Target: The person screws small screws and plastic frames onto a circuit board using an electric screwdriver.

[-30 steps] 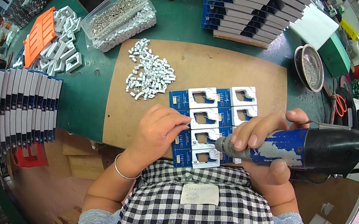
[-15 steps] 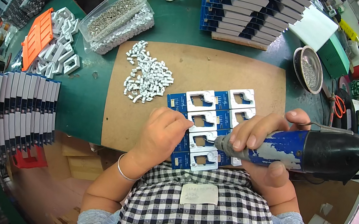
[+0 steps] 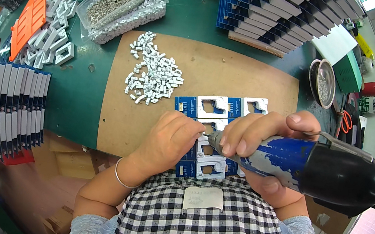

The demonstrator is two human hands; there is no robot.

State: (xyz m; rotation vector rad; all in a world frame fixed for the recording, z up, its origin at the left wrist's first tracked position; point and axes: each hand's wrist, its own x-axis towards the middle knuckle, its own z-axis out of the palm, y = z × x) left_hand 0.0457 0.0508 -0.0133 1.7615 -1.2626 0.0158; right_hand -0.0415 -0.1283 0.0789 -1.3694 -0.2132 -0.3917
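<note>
My right hand (image 3: 262, 138) is wrapped round a worn blue and black power screwdriver (image 3: 284, 159) that lies nearly level, its nose toward the left. The bit meets the pinched thumb and forefinger of my left hand (image 3: 172, 136). Something tiny and silvery shows at those fingertips, too small to name. Beneath both hands lies a panel of blue circuit boards (image 3: 186, 105) with white plastic frames (image 3: 212, 107) set on it in two columns. The screwdriver and my right hand hide part of the right column.
A brown board (image 3: 137, 124) carries a pile of small white plastic parts (image 3: 155, 75). Behind it stands a clear tub (image 3: 83, 16) of screws and white parts. White frames (image 3: 52, 39) lie far left. Stacked boards rise at left (image 3: 7, 108) and back (image 3: 262, 16); a metal bowl (image 3: 326, 85) sits right.
The screwdriver has moved left and its tip now meets my left fingertips above the panel. My left hand stays pinched. The whole view has shifted slightly.
</note>
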